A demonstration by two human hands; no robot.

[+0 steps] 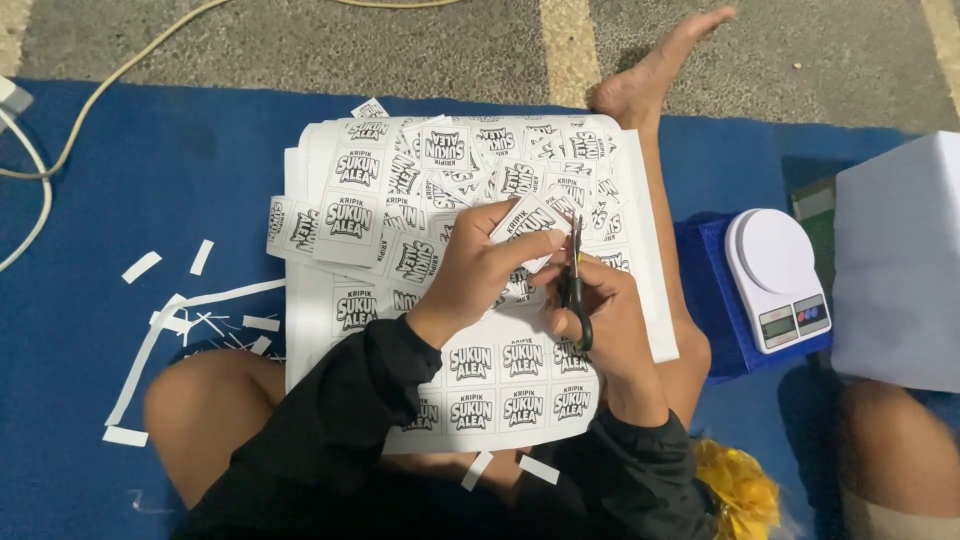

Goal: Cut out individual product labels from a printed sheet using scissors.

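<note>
Scissors (575, 290) are held in the right hand (600, 320), whose grip is closed through the handles, with the blades pointing up and away from the body. Just above that grip, a small cut label (528, 222) is pinched between the thumb and fingers of the left hand (478, 272), so that its edge is presented to the blades; the left grip is thus closed on the label. Both hands are kept close together over a printed sheet of labels (500, 375), which is spread across the lap and serves as a working surface beneath the grip. Beyond the hands, a loose heap of cut labels (440, 170) is piled on the far part of the sheets, apparently dropped there within easy reach. To the left of the grip, white paper trimmings (185, 320) are scattered on the blue mat (120, 180), well apart from the labels, as if waste were kept to one side. To the right of the grip, a white kitchen scale (778, 275) is seen resting on a blue basket, beside a white box (895, 260).
</note>
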